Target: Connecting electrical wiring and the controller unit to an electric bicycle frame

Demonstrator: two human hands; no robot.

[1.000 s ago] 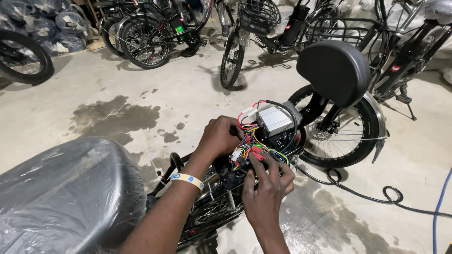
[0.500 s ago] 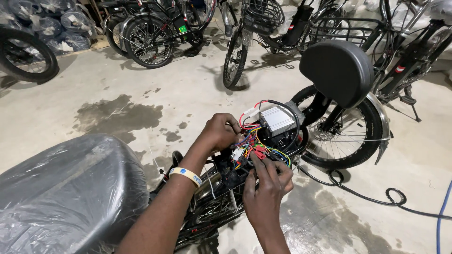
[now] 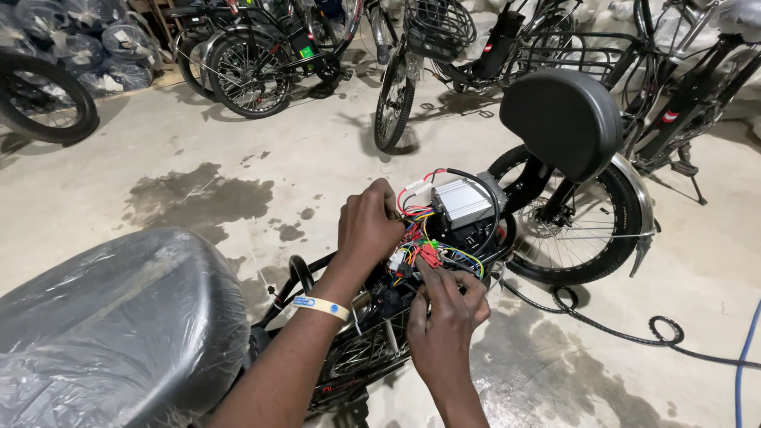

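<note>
Coloured wires [image 3: 420,252] partly hidden under two hands. Left hand [image 3: 366,226] curled, grip unclear; right hand [image 3: 445,309] pinches wires. One silver controller box [image 3: 462,202].

A single head-worn view looks steeply down and forward, close above the left hand [image 3: 366,230] and right hand [image 3: 445,317]. Beyond the grip, it takes in concrete floor [image 3: 198,158] and parked bicycles [image 3: 412,55].

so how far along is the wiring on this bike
Done: the ribbed silver controller box sits out on the frame, its bundle of coloured wires exposed. In hand: left hand steadies the bundle, right hand pinches a red connector. Left: wires loose, compartment uncovered.
</note>
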